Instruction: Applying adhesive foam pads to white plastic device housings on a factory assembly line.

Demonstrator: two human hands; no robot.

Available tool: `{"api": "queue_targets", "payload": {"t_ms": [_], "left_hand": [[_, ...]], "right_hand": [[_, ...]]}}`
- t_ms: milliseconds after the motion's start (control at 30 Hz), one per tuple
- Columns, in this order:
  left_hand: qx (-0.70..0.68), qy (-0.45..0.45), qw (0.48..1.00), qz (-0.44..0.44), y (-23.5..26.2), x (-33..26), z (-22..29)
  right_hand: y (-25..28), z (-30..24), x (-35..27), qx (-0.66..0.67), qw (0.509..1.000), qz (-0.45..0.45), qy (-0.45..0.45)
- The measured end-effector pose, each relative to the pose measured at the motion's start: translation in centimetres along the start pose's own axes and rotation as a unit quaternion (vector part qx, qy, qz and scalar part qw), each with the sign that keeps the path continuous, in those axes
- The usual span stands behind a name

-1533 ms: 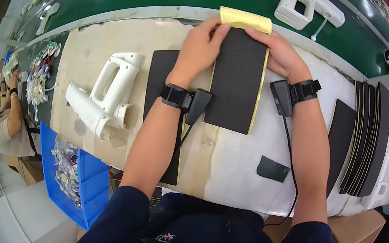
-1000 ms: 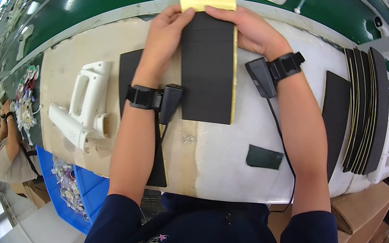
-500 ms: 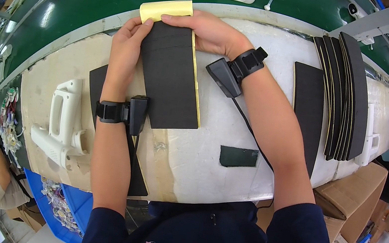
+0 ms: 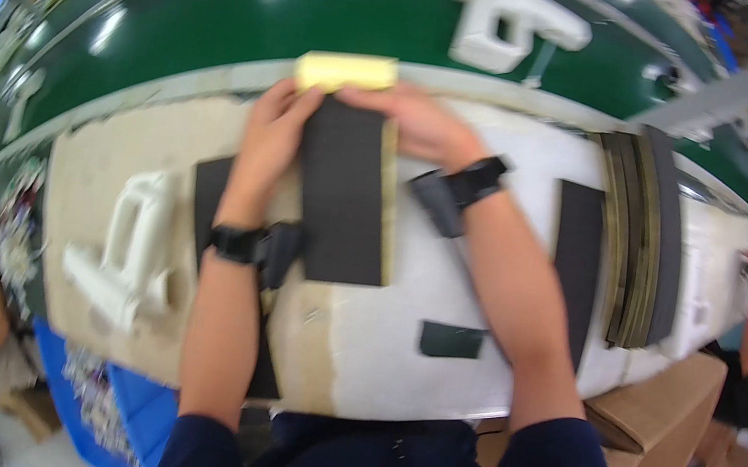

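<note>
A black foam sheet (image 4: 344, 205) lies lengthwise before me, between my forearms, with a pale yellow backing paper (image 4: 347, 72) folded back over its far end. My left hand (image 4: 275, 134) pinches the left corner of that far end, thumb on top. At the right corner, my right hand (image 4: 421, 125) grips the same end, its thumb across the yellow flap. A yellow edge runs down the sheet's right side. Another dark foam sheet (image 4: 206, 209) lies partly under my left forearm. Both wrists wear black straps with small boxes. Motion blurs the picture somewhat.
At left lies a white plastic housing (image 4: 140, 247); a similar housing (image 4: 506, 26) sits on the green belt (image 4: 349, 12). A single foam sheet (image 4: 574, 263) and a foam stack (image 4: 638, 244) occupy the right. Nearby are a dark green patch (image 4: 452, 342), cardboard box (image 4: 659, 397) and blue bin (image 4: 140, 406).
The whole view has shifted, so the table and hands appear lower. The foam sheet sits straighter in view. Both hands keep their hold on its far end.
</note>
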State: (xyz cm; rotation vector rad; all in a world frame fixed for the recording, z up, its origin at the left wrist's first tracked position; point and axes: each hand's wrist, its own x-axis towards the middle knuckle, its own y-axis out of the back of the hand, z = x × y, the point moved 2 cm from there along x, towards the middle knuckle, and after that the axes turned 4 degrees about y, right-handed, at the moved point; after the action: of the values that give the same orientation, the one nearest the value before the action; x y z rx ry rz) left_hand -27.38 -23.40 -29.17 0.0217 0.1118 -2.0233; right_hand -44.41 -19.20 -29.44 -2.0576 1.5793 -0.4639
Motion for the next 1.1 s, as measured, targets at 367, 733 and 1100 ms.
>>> {"api": "queue_targets", "payload": {"t_ms": [367,733,1100], "left_hand": [[-0.013,0.062,0.998,0.015,1.5,-0.5,-0.3],[-0.018,0.041,0.999,0.02,3.9,0.2,-1.5],[-0.032,0.044,0.998,-0.012,1.2,0.1,-0.8]], "right_hand": [[-1.8,-0.5,-0.2,-0.013,0.999,0.013,-0.038],[-1.6,1.7,1.8,0.051,0.998,-0.044,-0.004],[-1.0,-0.1,-0.6,0.017,1.0,0.004,-0.024]]}}
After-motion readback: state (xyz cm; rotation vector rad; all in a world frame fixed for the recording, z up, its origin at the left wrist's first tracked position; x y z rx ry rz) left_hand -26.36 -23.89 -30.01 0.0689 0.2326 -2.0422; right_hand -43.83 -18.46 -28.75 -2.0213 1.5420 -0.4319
